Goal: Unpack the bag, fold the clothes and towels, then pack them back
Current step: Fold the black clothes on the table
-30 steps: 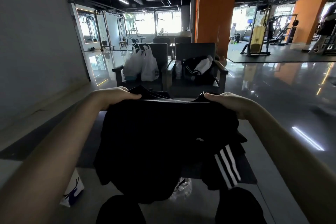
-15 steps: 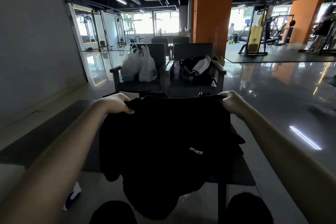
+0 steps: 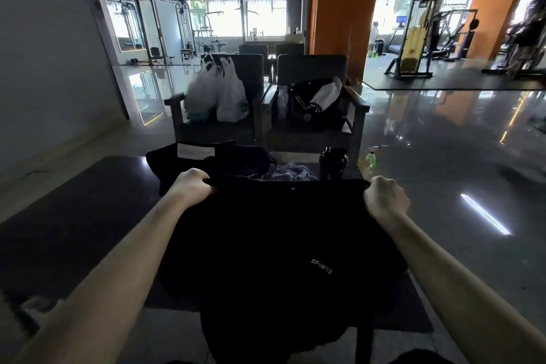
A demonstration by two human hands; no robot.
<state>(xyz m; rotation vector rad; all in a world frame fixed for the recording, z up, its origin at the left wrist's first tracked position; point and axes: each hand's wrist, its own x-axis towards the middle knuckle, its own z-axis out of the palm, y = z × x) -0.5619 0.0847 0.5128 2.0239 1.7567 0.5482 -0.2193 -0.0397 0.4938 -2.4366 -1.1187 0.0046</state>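
The left hand [image 3: 192, 188] and the right hand [image 3: 385, 198] are held out over a dark table [image 3: 88, 201], each closed in a fist on a top corner of a black garment [image 3: 280, 245]. The left fingers [image 3: 203, 181] curl over the cloth's upper edge with the fabric bunched under them. The right fingers [image 3: 381, 188] wrap the opposite corner, knuckles up. Between the two fists the top edge runs straight and taut. The rest of the garment hangs down toward the person, past the table's near edge, with a small white "SPORTS" print [image 3: 322, 266] low on its right side.

Beyond the hands on the table lie a dark bundle with a white label [image 3: 196, 153], possibly the bag or another folded piece, a crumpled greyish towel [image 3: 292, 173] and a black cup [image 3: 333, 160]. A green bottle [image 3: 371, 160] sits just beside the cup. Behind the table stand two armchairs: the left armchair [image 3: 174, 111] holds white plastic bags [image 3: 220, 94], and the right armchair [image 3: 359, 115] holds a black striped jacket [image 3: 307, 103].
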